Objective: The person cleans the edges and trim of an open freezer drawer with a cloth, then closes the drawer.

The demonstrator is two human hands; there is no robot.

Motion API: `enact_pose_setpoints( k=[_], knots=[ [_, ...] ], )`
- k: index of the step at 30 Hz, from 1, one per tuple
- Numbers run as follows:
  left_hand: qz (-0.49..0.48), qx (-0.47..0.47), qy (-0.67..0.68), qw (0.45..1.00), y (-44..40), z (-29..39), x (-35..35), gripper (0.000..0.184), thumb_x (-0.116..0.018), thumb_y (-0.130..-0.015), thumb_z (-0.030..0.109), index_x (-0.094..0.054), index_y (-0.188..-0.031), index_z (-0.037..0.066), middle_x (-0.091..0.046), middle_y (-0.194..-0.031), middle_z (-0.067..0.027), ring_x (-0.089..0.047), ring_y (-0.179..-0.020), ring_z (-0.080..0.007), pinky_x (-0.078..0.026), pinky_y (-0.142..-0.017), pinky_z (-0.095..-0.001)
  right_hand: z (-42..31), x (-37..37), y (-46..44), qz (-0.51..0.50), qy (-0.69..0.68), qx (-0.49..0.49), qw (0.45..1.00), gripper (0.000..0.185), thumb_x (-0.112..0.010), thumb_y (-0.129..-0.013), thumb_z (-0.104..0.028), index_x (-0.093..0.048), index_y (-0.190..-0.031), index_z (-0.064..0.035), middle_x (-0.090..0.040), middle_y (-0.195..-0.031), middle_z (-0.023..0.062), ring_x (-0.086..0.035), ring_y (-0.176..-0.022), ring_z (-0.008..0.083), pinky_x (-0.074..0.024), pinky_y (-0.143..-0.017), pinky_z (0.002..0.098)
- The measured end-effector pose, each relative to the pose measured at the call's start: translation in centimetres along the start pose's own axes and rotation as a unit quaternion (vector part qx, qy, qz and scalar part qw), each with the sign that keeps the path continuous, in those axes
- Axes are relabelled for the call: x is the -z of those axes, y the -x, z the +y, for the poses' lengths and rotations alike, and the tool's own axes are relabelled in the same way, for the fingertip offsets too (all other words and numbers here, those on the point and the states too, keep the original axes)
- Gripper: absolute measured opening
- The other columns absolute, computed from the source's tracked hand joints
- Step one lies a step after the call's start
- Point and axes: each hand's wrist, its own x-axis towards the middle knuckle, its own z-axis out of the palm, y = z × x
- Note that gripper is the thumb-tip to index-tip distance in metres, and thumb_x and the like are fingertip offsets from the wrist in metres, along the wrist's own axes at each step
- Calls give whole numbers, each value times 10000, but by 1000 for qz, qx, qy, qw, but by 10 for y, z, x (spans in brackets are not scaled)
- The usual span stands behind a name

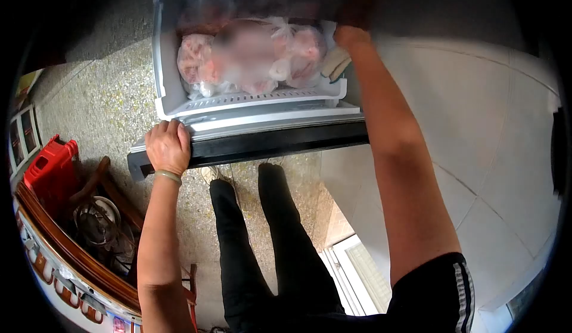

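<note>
My left hand [168, 147] is closed over the left end of the black-edged drawer front [280, 143], and a pale bangle circles that wrist. Behind the front, the pulled-out white freezer drawer [159, 64] holds several clear plastic bags of pinkish, meat-like food [307, 53]; a blurred patch covers the middle ones. My right hand [350, 37] reaches to the drawer's right side, its fingers hidden in shadow. Just beneath it a beige piece with a dark green edge [336, 64], perhaps a cloth or glove, lies over the drawer's right rim; whether I grip it cannot be told.
Speckled floor [113, 88] lies to the left, and a pale tiled surface [453, 124] to the right. At the lower left are a red plastic container [50, 169], wooden furniture [71, 231] and a round metal item. My legs [286, 231] stand close before the drawer.
</note>
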Motion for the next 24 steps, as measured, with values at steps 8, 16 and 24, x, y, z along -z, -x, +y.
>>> enact_pose_setpoints(
  k=[8, 16, 24],
  knots=[
    [11, 8, 0, 1000, 1, 0, 0, 249, -432, -863, 235, -592, -788, 59, -568, -790, -124, -529, -790, -306, -383, -735, -415, 19, -22, 93, -113, 151, 96, 977, 330, -510, -857, -226, -568, -1110, -22, -546, -1168, 167, -535, -1081, 312, -437, -903, 424],
    [42, 5, 7, 999, 2, -2, -3, 250, -443, -852, 239, -595, -773, 56, -565, -763, -120, -539, -775, -302, -395, -740, -407, 139, 34, 187, -111, -263, 46, 957, 640, -462, -631, 71, -527, -1237, -125, -539, -1181, 204, -513, -1084, 345, -389, -953, 351],
    [30, -4, -4, 1000, 3, -2, -3, 254, -430, -871, 230, -594, -775, 62, -570, -772, -115, -539, -772, -292, -393, -735, -399, 40, -86, 242, 256, -145, 48, 954, 710, -612, -546, 56, -490, -1238, -49, -493, -1210, 176, -422, -1153, 384, -309, -1005, 452]
  ],
)
